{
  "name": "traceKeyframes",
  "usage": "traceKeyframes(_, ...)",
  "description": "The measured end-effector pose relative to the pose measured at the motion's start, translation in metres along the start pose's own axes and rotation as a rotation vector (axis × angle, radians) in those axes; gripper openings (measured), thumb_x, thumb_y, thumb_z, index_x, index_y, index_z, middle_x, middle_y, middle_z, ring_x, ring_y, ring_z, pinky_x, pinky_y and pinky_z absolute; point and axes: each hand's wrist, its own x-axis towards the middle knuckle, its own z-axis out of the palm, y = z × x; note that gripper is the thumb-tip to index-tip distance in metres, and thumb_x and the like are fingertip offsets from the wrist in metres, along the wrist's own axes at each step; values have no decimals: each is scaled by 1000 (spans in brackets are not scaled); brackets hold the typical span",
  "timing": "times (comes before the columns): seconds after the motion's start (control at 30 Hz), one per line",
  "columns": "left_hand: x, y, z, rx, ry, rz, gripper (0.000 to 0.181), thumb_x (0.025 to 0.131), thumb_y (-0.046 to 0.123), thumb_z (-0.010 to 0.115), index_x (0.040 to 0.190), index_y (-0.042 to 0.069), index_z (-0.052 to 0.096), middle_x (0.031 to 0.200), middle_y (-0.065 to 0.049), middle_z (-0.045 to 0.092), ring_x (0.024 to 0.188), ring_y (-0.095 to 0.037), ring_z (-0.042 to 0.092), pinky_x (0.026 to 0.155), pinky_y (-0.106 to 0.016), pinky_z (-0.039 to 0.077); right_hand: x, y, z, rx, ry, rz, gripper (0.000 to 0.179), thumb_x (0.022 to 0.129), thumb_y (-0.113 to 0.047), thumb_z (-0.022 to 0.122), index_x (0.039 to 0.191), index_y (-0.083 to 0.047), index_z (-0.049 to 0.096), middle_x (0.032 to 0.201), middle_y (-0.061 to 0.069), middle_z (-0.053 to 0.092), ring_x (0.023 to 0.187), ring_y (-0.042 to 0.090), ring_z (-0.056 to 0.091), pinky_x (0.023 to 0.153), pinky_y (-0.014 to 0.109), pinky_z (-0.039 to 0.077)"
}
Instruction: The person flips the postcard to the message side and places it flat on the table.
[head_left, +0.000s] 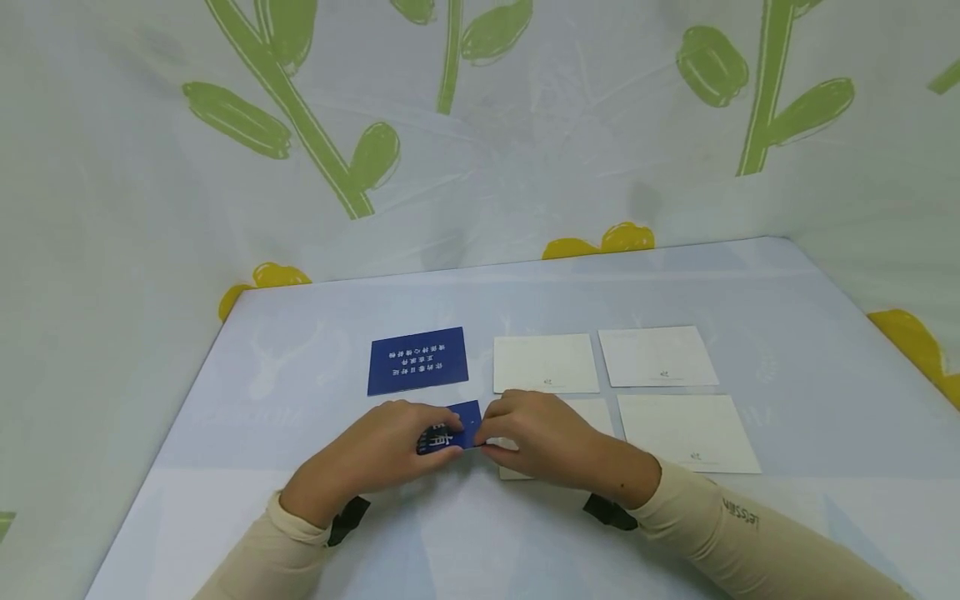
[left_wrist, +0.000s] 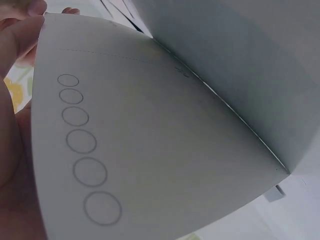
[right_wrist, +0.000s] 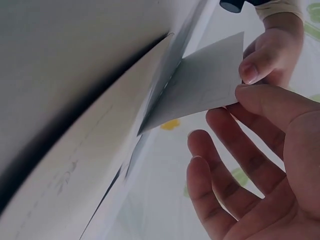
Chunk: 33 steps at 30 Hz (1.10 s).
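Both hands hold a blue postcard (head_left: 468, 417) with white lettering on its upper face, low over the table in the head view. My left hand (head_left: 382, 442) grips its left side, covering much of it. The right hand (head_left: 543, 433) pinches its near right corner between thumb and index finger. From the left wrist, the postcard's pale underside (left_wrist: 150, 135) shows a row of printed circles and looks slightly bowed. In the right wrist view, the right hand (right_wrist: 260, 165) pinches the card (right_wrist: 205, 82) right beside the left hand (right_wrist: 272, 55), its other fingers loosely bent.
Another blue postcard (head_left: 417, 375) lies just beyond the left hand. White cards lie in two rows at the right: two at the back (head_left: 546, 363) (head_left: 658, 356), one at the front right (head_left: 688, 433), and one partly under the right hand (head_left: 592, 412). A leaf-patterned curtain (head_left: 525, 167) borders the table (head_left: 300, 500).
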Motion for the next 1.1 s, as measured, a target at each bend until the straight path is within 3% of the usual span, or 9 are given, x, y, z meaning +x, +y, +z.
traceKeyframes(0.33, 0, 1, -2, -10, -9, 6, 24, 93, 36, 70, 112, 22, 72, 103, 11, 73, 85, -2, 61, 80, -28, 54, 0, 2, 0, -17, 45, -19, 9, 85, -18, 80, 94, -17, 80, 88, -7, 74, 81, 7, 62, 71, 16, 52)
traceKeyframes(0.67, -9, -3, -15, 27, -19, -21, 32, 82, 30, 82, 111, 21, 73, 113, 8, 72, 102, -7, 65, 92, -35, 56, 0, 3, 0, -14, 77, -9, 10, 84, -17, 81, 93, -16, 80, 90, -6, 74, 82, 7, 64, 72, 17, 54)
traceKeyframes(0.97, -16, -5, -25, 47, 8, -90, 26, 78, 26, 83, 101, 23, 73, 101, 13, 68, 88, -5, 61, 84, -30, 56, 0, 2, -2, 7, 96, 26, 10, 85, -17, 81, 94, -17, 80, 91, -8, 74, 83, 6, 63, 72, 17, 54)
traceKeyframes(1.1, -17, -5, -28, 50, 16, -90, 21, 79, 24, 83, 97, 23, 72, 95, 13, 68, 85, -4, 62, 83, -29, 56, -1, 3, -2, 2, 118, 27, 9, 85, -17, 80, 94, -17, 80, 91, -8, 73, 82, 6, 63, 71, 17, 55)
